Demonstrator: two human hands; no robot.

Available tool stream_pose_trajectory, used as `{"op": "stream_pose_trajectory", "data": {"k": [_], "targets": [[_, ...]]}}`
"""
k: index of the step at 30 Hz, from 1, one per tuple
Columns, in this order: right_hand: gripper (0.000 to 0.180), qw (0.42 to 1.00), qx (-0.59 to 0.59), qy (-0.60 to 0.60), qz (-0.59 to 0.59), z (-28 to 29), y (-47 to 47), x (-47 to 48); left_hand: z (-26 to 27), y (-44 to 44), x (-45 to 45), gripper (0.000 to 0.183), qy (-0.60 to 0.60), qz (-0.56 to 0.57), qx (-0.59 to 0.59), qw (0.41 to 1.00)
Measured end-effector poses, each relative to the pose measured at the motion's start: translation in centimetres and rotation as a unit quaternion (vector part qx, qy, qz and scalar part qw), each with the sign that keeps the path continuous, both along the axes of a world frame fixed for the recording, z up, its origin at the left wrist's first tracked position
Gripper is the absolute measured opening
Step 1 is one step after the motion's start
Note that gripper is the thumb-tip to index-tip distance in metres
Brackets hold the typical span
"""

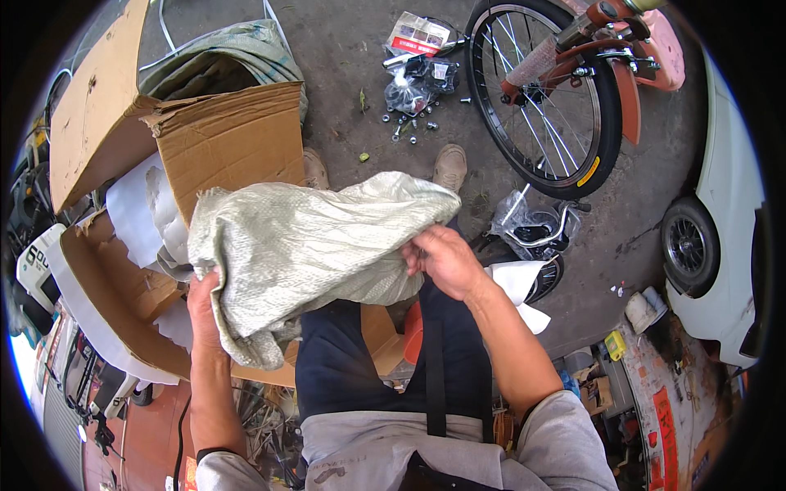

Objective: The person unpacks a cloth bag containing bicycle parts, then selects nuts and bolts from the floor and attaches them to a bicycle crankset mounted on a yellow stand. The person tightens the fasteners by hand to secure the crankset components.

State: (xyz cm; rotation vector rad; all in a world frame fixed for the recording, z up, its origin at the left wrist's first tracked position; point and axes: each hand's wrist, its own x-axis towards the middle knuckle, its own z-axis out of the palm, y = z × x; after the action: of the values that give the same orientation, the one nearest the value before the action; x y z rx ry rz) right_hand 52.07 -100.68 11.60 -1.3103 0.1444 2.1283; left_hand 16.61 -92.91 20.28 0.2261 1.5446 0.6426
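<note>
A pale woven plastic sack (319, 239) is stretched out in front of my legs, creased and partly folded. My left hand (206, 304) grips its bunched left edge, with the fingers mostly hidden behind the cloth. At the lower right edge, my right hand (445, 261) has its fingers curled in against the sack, holding it near the right end. Left of the sack stands a large open cardboard box (230, 147) with torn flaps and white sheet material (138, 205) inside. The sack covers part of the box.
A bicycle front wheel (546, 98) with a red fork stands at upper right. Bagged parts (408, 89) and loose nuts and bolts (412, 126) lie ahead of my shoes. Bagged handlebars (540, 227) rest to the right. Another woven sack (245, 52) lies behind the box. A white car (721, 245) is at far right.
</note>
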Motion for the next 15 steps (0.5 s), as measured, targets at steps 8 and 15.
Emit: {"op": "stream_pose_trajectory", "data": {"k": [8, 15], "targets": [[0.041, 0.971, -0.099, 0.041, -0.213, -7.9, 2.0, 4.8, 6.1, -2.7, -22.4, 0.051, 0.139, 0.142, 0.115, 0.973], [0.043, 0.968, -0.075, 0.068, -0.231, -8.1, 2.6, 4.2, 3.9, -11.9, -31.1, 0.052, 0.132, 0.267, -0.117, 0.947]]}}
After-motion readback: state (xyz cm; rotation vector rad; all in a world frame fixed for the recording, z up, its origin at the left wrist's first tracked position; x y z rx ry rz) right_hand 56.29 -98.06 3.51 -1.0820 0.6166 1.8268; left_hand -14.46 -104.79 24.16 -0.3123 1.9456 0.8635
